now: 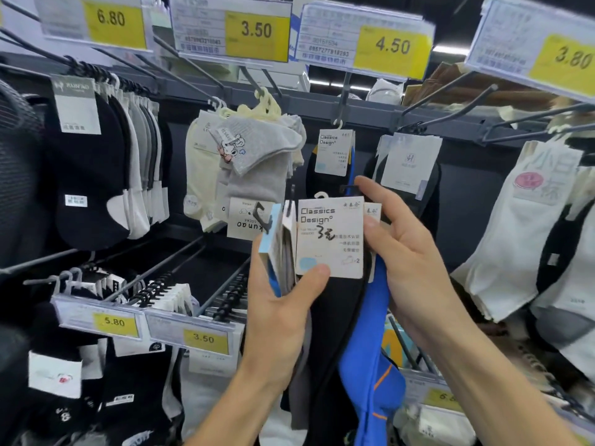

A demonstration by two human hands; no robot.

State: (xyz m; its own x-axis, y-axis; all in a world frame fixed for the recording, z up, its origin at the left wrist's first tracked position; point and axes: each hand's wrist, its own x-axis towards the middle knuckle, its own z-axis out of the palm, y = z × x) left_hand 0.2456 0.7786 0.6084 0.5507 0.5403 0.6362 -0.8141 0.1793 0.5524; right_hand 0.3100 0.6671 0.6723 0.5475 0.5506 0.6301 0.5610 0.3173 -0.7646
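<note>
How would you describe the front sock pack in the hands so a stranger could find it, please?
Below the 4.50 price tag, the left hand and right hand hold sock packs. The front pack has black socks and a white Classics Design card, the only one with handwritten ink.

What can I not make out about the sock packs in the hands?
Head view, small print on the front card: too small, blurred.
Head view, blue sock toe: cut off by bottom edge.
Head view, number of sock packs in the left hand: cards overlap.
Head view, right hand, most fingertips: hidden behind the packs.
</note>
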